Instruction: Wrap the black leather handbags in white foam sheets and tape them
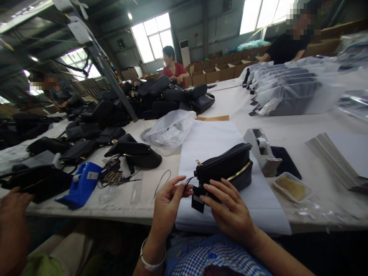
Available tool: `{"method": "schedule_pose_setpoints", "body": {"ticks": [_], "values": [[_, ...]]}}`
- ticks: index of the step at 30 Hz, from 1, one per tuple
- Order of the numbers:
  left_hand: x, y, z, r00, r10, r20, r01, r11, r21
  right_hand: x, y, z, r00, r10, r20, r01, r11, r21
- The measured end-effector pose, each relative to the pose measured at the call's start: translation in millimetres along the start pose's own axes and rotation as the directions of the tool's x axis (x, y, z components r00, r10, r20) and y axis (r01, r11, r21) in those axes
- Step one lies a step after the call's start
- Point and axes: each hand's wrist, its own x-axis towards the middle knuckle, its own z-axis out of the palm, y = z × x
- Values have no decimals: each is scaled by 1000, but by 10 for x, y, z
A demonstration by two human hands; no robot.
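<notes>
A black bag [224, 165] with gold zips lies on a stack of white sheets [212, 134] in front of me. From its left end a black tag [197, 200] hangs on a thin black cord. My left hand [171, 195] pinches that cord between thumb and fingertips, just left of the bag. My right hand [227, 203] rests against the bag's near side, fingers spread, with fingertips at the tag's right edge. A loop of thin dark cord [162, 183] lies on the table left of my left hand.
A blue tape dispenser [82, 186], several tags [113, 174] and black bags [138, 151] are on the left. A grey tape dispenser [261, 151], a small tray [292, 187] and grey boards [342, 157] are on the right. Another person's hand [14, 207] is far left.
</notes>
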Motion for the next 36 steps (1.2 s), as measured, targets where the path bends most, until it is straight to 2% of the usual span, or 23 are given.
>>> {"method": "schedule_pose_setpoints", "body": {"ticks": [4, 9, 16, 23, 25, 27, 30, 32, 36], "values": [[-47, 74, 32, 998, 1, 55, 1, 999, -38, 267, -49, 6, 997, 27, -74, -27, 1000, 1], [-100, 165, 63, 996, 30, 83, -29, 1000, -12, 515, -32, 31, 998, 21, -67, -24, 999, -38], [-118, 212, 68, 997, 15, 73, -13, 999, -32, 546, 36, -6, 996, -34, -85, 35, 999, 9], [-70, 126, -18, 999, 49, -11, -50, 996, -69, 578, 3, 25, 989, 68, -133, -59, 996, 69], [-65, 117, -47, 995, 93, 41, -92, 995, -42, 595, 0, 26, 988, 78, -132, -69, 995, 70], [-64, 124, -64, 977, 147, 153, -160, 985, 72, 609, 3, 19, 986, 90, -140, -80, 994, 79], [-74, 158, -63, 921, 206, 330, -304, 911, 280, 622, 10, -2, 984, 111, -141, -96, 990, 104], [-94, 197, -54, 886, 221, 408, -382, 846, 371, 628, 14, -16, 983, 125, -131, -108, 986, 129], [-142, 314, -81, 826, 267, 496, -493, 768, 408, 648, 22, -30, 985, 140, -103, -124, 981, 152]]}}
